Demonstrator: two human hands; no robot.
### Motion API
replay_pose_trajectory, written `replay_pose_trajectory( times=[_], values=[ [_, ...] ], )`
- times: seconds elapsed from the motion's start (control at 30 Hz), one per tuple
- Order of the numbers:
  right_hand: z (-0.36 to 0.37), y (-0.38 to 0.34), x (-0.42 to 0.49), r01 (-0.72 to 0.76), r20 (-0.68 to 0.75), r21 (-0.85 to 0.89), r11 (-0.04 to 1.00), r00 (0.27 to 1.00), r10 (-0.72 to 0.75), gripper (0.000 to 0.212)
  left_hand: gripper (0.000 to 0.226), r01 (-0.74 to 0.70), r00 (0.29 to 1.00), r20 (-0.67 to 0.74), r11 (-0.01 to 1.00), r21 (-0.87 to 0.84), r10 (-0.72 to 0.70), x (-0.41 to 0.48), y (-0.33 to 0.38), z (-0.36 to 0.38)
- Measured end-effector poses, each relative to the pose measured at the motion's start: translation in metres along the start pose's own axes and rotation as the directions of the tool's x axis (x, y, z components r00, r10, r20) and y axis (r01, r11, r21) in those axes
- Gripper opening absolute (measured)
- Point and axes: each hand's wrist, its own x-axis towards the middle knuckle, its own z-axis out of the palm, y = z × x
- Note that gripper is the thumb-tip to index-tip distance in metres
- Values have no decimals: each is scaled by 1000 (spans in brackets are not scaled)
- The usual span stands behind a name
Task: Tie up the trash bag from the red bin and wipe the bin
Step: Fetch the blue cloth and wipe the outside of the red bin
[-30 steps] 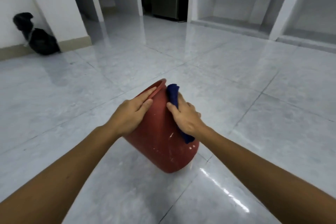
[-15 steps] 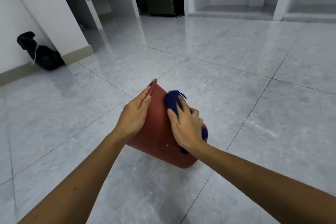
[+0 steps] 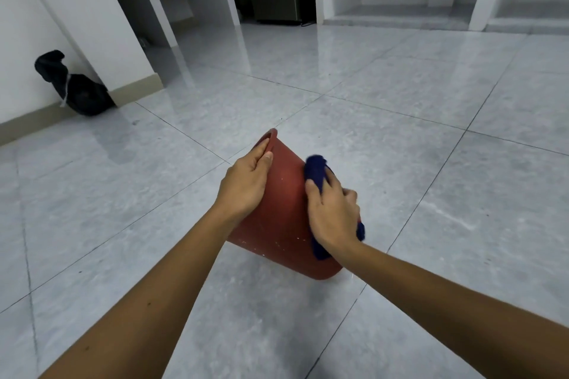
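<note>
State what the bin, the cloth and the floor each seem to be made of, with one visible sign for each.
Bin: probably moulded plastic, matte red; thin rolled rim, pale scuffs and specks.
Cloth: soft dark blue fabric, possibly microfibre; it bunches under the right hand and has a fuzzy edge.
Floor: glossy grey tiles, ceramic or stone; grout lines and mirror-like reflections.

Two bare forearms, sleeveless to the frame's edge; left hand (image 3: 246, 184) and right hand (image 3: 334, 212) ungloved, ringless.
</note>
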Motion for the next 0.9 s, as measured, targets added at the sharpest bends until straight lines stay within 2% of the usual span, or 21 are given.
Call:
replay_pose_trajectory(
  times=[0.07, 0.13, 0.17, 0.23, 0.3, 0.37, 0.43, 0.5, 0.57, 0.63, 0.7, 0.73, 0.8, 0.87, 0.9],
  values=[
    [0, -18, 9, 136, 25, -50, 989, 990, -135, 57, 37, 5, 1000, 3, 1000, -27, -5, 5, 3, 5],
    [-3, -21, 25, 144, 37, -115, 983, 989, -140, 48, 36, 9, 1000, -20, 1000, 6, -9, 9, 1, 9],
    [-5, -17, 34, 103, 43, -123, 987, 994, -99, 44, 36, -2, 999, -40, 999, 47, 4, 6, 0, 9],
    [-11, -5, 49, -19, 71, -125, 992, 997, 28, 41, 42, -124, 992, -19, 982, 146, 128, -8, -10, 4],
    [-20, 7, 61, -135, 98, -127, 983, 984, 148, 43, 58, -274, 961, 125, 922, 275, 248, -31, -27, -3],
    [-31, 16, 65, -267, 104, -121, 956, 954, 280, 42, 62, -331, 937, 241, 867, 373, 254, -47, -41, -11],
    [-35, 16, 64, -362, 89, -130, 923, 923, 375, 44, 62, -339, 938, 219, 847, 410, 269, -52, -45, -12],
    [-30, 1, 60, -286, 69, -137, 948, 952, 297, 51, 64, -359, 933, 170, 824, 438, 316, -49, -40, -7],
    [-19, -24, 51, -42, 82, -88, 995, 995, 50, 52, 68, -356, 933, 113, 823, 443, 342, -44, -32, 1],
    [-9, -40, 40, 167, 104, -19, 986, 981, -164, 42, 67, -321, 942, 47, 850, 418, 333, -39, -28, 7],
    [-7, -33, 38, 202, 81, -16, 979, 976, -200, 39, 61, -291, 950, 13, 871, 397, 312, -37, -27, 9],
    [-11, -22, 42, 139, 59, -29, 990, 989, -137, 38, 60, -284, 952, 6, 872, 398, 307, -37, -27, 9],
    [-23, 14, 52, -93, 68, -91, 991, 993, 99, 40, 59, -275, 955, 11, 872, 405, 296, -36, -25, 10],
    [-39, 45, 56, -288, 107, -144, 947, 946, 305, 46, 59, -244, 966, 21, 880, 408, 258, -33, -19, 12],
    [-45, 52, 56, -323, 100, -166, 932, 934, 342, 45, 58, -240, 967, 25, 880, 410, 252, -32, -15, 14]
  ],
)
